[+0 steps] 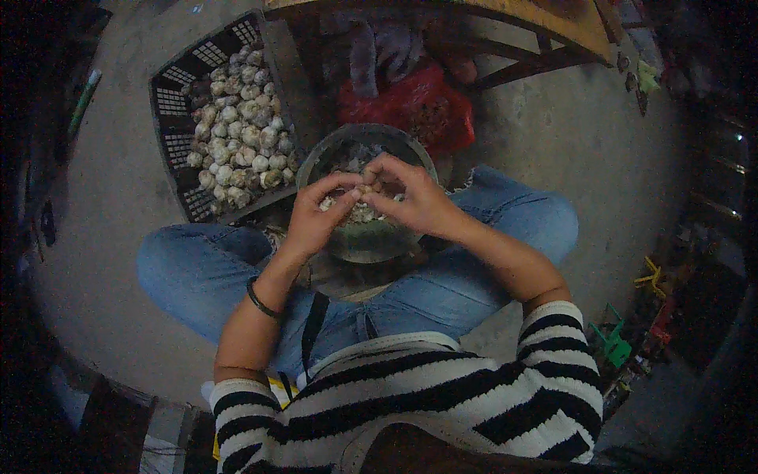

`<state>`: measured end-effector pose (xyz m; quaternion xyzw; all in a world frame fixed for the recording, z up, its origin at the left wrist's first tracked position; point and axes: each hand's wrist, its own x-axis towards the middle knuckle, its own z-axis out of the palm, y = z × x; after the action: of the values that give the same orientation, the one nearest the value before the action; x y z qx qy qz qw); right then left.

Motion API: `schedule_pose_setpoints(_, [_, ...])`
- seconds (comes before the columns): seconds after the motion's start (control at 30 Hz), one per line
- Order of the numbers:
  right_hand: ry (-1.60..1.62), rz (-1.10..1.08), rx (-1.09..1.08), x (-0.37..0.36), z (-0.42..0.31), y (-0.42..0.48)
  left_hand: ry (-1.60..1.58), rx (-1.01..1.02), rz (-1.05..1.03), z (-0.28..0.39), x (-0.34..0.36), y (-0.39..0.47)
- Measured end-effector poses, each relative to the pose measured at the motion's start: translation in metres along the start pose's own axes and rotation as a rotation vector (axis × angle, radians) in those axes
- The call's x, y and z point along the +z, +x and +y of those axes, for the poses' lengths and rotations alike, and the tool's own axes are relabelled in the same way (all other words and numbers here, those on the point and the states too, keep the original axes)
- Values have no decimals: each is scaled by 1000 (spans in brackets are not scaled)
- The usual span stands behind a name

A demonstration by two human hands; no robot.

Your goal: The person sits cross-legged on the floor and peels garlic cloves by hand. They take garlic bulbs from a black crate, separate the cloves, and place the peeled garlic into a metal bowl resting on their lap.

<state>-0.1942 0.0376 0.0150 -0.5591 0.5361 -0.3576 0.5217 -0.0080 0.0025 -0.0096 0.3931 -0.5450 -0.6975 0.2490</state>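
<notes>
My left hand and my right hand meet above a round basin between my bent legs. Thumbs and fingertips of both pinch a small garlic piece, mostly covered by the fingers; its exact shape is too small and dim to tell. Inside the basin, pale garlic cloves lie on the near side, with darker, papery scraps towards the far side. A black plastic crate full of whole garlic bulbs stands tilted in view to the left, close by the basin's rim.
Just beyond the basin lies a red bag, under a wooden table or bench with braced legs. My jeans-clad knees flank the basin. A green plastic object and other small items sit at right; a green rod lies far left.
</notes>
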Motion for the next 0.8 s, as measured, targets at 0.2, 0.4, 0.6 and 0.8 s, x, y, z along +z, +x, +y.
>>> schedule_pose_setpoints(0.2, [83, -60, 119, -2, 0, -1, -99, -127, 5, 1, 1, -3])
schedule_pose_setpoints(0.4, [98, -62, 81, 1, 3, 0, -122, -139, 28, 1, 3, -5])
schedule_pose_setpoints(0.6, [62, -94, 106, 2, -1, 3, -170, -80, 32, -1, 5, -6])
schedule_pose_setpoints(0.8, [76, -81, 42, 4, 5, 2, -182, -105, 125, 3, 7, -5])
